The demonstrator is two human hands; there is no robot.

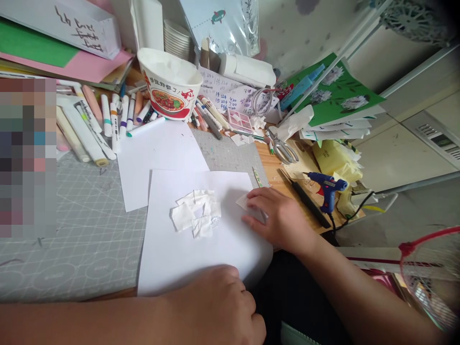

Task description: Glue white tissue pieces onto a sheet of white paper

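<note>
Covering wood [265,160] lies a gray mat [89,230]; right grip [278,218] loosely holds paper [242,202]; left grip [224,304] curls, contents hidden.

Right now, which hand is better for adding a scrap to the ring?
Probably the right hand: its fingers touch a white scrap near the ring. The left hand is curled by the paper's edge.

The scene is taken in by a single head-worn camera, faced forward and down over the table [270,167]. From close above, the left hand [226,309] is framed at six o'clock and the right hand [279,215] at four; the wall [283,33] is caught farther off, towards one o'clock, beyond the table.
</note>
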